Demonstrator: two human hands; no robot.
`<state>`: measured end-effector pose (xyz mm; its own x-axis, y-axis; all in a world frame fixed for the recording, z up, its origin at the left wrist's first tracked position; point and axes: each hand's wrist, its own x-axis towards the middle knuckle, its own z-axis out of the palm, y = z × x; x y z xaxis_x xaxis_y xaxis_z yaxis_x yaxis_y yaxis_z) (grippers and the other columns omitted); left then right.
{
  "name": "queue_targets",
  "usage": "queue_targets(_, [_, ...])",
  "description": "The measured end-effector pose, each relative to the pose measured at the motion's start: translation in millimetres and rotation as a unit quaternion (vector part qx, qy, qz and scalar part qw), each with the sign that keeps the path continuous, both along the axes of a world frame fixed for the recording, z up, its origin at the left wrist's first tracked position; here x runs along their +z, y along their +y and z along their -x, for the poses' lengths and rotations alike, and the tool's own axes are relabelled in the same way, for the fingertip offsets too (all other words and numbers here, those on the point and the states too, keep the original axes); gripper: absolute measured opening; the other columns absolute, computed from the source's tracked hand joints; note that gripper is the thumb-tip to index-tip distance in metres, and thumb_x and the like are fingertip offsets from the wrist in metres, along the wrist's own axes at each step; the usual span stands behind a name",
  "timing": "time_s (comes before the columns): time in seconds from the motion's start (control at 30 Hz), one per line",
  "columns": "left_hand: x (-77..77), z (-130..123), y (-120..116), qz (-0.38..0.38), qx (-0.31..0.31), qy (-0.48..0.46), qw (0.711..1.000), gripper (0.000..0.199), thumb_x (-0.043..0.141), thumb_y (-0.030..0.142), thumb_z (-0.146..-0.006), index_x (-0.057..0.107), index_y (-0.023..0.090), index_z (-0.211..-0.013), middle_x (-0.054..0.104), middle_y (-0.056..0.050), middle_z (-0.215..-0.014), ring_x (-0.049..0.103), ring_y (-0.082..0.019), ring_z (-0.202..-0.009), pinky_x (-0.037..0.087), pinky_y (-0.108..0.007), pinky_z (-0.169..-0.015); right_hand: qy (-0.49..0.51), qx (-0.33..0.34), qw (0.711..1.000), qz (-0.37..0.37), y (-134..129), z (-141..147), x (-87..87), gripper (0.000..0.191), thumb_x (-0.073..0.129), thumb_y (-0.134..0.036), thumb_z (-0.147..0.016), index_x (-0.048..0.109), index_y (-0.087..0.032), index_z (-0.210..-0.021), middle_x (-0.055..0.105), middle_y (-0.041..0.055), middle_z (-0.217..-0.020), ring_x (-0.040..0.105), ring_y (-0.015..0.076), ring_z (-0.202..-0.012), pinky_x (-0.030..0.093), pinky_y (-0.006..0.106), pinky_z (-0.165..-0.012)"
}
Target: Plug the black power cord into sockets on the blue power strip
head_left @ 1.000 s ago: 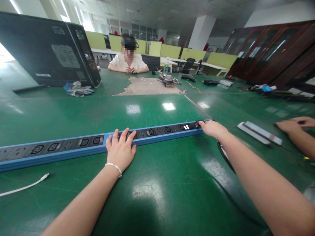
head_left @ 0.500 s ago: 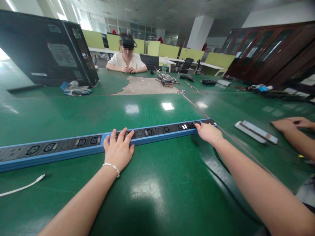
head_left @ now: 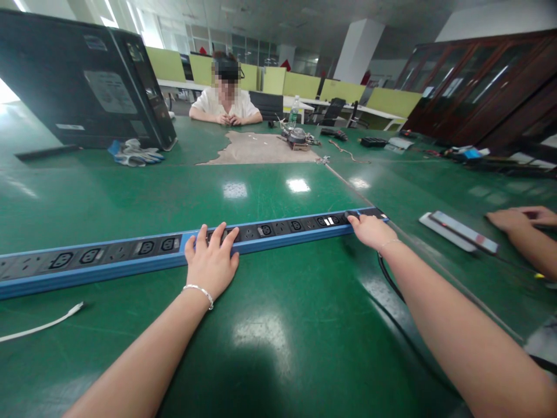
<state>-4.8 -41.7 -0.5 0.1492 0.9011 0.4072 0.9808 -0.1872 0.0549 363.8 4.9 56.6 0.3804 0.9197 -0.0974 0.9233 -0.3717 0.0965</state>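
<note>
A long blue power strip (head_left: 117,274) with a row of black sockets lies across the green table. My left hand (head_left: 212,258) rests on its middle, fingers spread over the sockets and thumb along the near side. Toward the strip's right end, my right hand (head_left: 372,232) is closed around a black plug (head_left: 350,215), which is at a socket; how deep it sits cannot be seen. A black cable (head_left: 389,278) runs from under my right wrist down toward the table's near side. Two white marks show on the strip just left of the plug.
A large black computer case (head_left: 87,81) stands at back left, with gloves (head_left: 136,153) beside it. A white cable (head_left: 43,332) lies at near left. At right are a phone-like slab (head_left: 459,232) and another person's hands (head_left: 517,219). Someone sits across the table.
Both hands keep their places on the power strip and the plug. The whole view has shifted slightly; nothing else has clearly moved.
</note>
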Motion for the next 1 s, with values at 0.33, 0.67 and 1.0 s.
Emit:
queue_targets(0.33, [1.4, 0, 0, 0.004, -0.001, 0.001, 1.0, 0.049, 0.046, 0.033, -0.082, 0.047, 0.027, -0.131, 0.045, -0.006, -0.139, 0.03, -0.036, -0.13, 0.021, -0.054, -0.103, -0.061, 0.022, 0.997, -0.046, -8, 9, 0.1, 0.057, 0.023, -0.044, -0.093, 0.065, -0.006, -0.099, 0.065, 0.0227, -0.099, 0.062, 0.0303, -0.096, 0.046, 0.039, -0.081])
queue_targets(0.67, [1.3, -1, 0, 0.005, 0.002, -0.001, 1.0, 0.049, 0.046, 0.033, -0.082, 0.048, 0.028, -0.13, 0.044, -0.005, -0.14, 0.029, -0.035, -0.131, 0.021, -0.054, -0.104, 0.011, 0.028, 0.999, 0.016, -2, -3, 21.9, 0.057, 0.023, -0.046, -0.092, 0.066, -0.009, -0.093, 0.069, 0.0157, -0.082, 0.067, 0.0212, -0.073, 0.048, 0.029, -0.07])
queue_targets(1.0, [1.0, 0, 0, 0.002, -0.003, -0.011, 1.0, 0.049, 0.046, 0.032, -0.082, 0.047, 0.027, -0.13, 0.044, -0.006, -0.14, 0.029, -0.036, -0.131, 0.02, -0.055, -0.104, 0.218, -0.066, 0.973, -0.047, -9, -5, 19.8, 0.054, 0.025, -0.045, -0.091, 0.06, -0.007, -0.106, 0.064, 0.008, -0.056, 0.062, 0.0161, -0.047, 0.045, 0.023, -0.05])
